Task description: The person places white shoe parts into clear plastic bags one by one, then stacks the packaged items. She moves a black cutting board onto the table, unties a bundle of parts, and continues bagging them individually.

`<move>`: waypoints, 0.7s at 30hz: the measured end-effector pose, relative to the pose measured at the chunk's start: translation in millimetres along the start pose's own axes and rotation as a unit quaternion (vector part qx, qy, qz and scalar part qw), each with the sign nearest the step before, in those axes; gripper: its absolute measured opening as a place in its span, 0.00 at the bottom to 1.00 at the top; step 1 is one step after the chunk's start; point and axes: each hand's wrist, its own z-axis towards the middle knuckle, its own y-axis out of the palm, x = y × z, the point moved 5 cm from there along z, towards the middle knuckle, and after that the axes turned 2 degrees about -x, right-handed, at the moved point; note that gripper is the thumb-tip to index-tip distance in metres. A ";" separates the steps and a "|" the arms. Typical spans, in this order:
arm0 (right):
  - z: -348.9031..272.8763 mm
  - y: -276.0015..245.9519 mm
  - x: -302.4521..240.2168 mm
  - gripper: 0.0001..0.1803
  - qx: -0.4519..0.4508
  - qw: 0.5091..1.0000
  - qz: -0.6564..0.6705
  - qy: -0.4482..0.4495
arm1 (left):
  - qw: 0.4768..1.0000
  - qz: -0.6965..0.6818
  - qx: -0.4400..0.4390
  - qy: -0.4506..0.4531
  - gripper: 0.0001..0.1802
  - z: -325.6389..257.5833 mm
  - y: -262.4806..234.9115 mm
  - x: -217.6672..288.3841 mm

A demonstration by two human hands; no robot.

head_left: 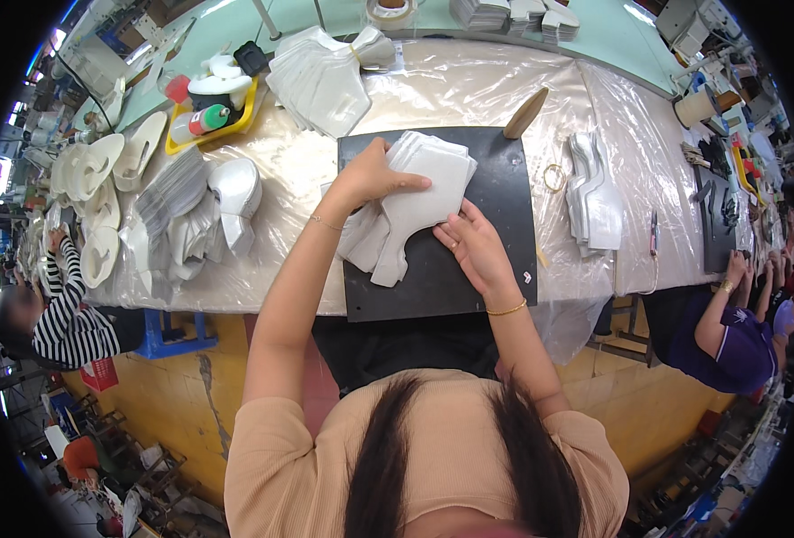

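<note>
A stack of flat white cut pieces (431, 170), curved like shoe-upper parts, is tilted over a black board (442, 287). My left hand (381, 177) grips its upper left side, thumb on top and the other fingers behind. At the lower right edge is my right hand (476, 244), palm turned up, its bent fingers against the stack. More white pieces (361, 235) fan out below my left hand; whether they belong to the same stack I cannot tell. A pointed wooden tool (526, 115) rests at the board's far right corner.
Stacks of white pieces lie left (235, 202), far (321, 81) and right (594, 193) on the plastic-covered table (451, 76). A yellow tray (182, 134) holds a green-capped bottle (208, 119). A thin pen-like tool (654, 235) lies right. Co-workers sit on both sides.
</note>
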 end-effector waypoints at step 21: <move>55.2 89.8 -145.9 0.46 -0.182 0.709 -0.633 -0.252 | 0.839 -0.418 0.278 0.211 0.60 -87.5 -15.6 -10.8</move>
